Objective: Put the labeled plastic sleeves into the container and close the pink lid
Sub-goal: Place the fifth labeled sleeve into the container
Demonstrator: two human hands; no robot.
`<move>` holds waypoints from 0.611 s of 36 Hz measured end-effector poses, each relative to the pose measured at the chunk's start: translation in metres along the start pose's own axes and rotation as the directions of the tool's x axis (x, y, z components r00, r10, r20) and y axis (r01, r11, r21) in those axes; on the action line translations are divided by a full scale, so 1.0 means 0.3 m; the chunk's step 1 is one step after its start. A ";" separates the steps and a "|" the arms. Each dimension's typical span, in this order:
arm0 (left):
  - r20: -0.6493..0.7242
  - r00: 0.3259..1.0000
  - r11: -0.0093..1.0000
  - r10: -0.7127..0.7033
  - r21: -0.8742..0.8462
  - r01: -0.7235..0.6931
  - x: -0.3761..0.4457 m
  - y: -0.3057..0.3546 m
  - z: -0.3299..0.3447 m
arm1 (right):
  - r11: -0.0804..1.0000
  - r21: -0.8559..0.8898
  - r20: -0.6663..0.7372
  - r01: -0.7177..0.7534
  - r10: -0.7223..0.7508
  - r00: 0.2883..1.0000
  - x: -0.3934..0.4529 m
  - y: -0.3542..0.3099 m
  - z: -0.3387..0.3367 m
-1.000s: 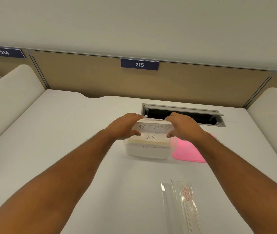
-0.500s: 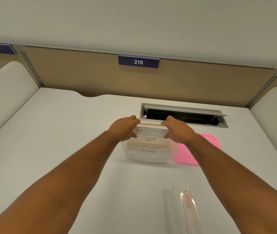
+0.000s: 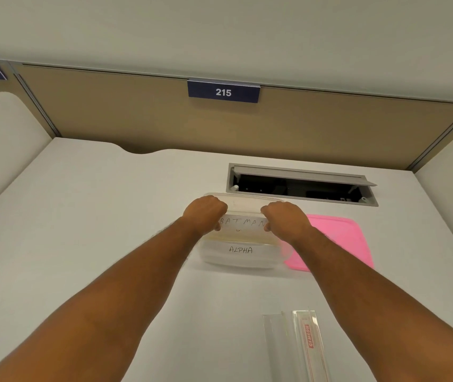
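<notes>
A clear plastic container (image 3: 240,257) stands on the white desk, and a sleeve marked ALPHA shows through its front wall. My left hand (image 3: 205,213) and my right hand (image 3: 286,218) pinch the two ends of a sleeve labeled BATMAN (image 3: 242,224), held low inside the container's mouth. The pink lid (image 3: 341,238) lies flat on the desk to the right of the container, touching it. Two more clear plastic sleeves (image 3: 306,346) lie near the desk's front edge, one with a red printed strip.
An open cable hatch (image 3: 300,186) is set into the desk just behind the container. A tan partition with a 215 sign (image 3: 223,91) closes the back. Rounded white side dividers (image 3: 2,139) flank the desk.
Both hands have lowered the BATMAN sleeve deeper into the container. The BETA label behind it is now covered and the ALPHA label shows clearly.
</notes>
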State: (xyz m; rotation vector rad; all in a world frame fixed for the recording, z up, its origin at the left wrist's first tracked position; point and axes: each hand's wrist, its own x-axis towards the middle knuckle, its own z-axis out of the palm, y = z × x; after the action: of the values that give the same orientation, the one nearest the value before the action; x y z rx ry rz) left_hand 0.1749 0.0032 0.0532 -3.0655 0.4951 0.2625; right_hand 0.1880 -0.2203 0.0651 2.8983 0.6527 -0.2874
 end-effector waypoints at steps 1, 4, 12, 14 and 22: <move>0.012 1.000 1.000 0.002 0.008 -0.002 0.004 0.001 0.005 | 1.000 -0.006 0.002 0.002 -0.002 1.000 0.003 -0.002 0.006; 0.039 0.999 0.999 0.005 0.035 -0.006 0.015 0.002 0.021 | 1.000 -0.016 0.007 0.015 -0.014 1.000 0.014 -0.007 0.022; 0.060 0.998 0.993 0.025 0.110 -0.031 0.030 0.014 0.056 | 1.000 0.005 -0.004 0.029 -0.029 1.000 0.029 -0.019 0.065; 0.052 0.998 0.991 0.029 0.126 -0.035 0.033 0.016 0.059 | 1.000 0.006 -0.006 0.028 -0.028 1.000 0.030 -0.021 0.075; 0.029 0.999 0.991 0.023 0.132 -0.027 0.035 0.017 0.065 | 1.000 0.009 -0.028 0.021 -0.021 0.999 0.029 -0.030 0.099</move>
State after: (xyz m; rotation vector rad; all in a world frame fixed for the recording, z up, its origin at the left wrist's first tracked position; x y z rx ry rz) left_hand 0.1800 -0.0038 0.0323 -2.9252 0.5273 0.2607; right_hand 0.1873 -0.2144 0.0334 2.9110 0.6885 -0.2535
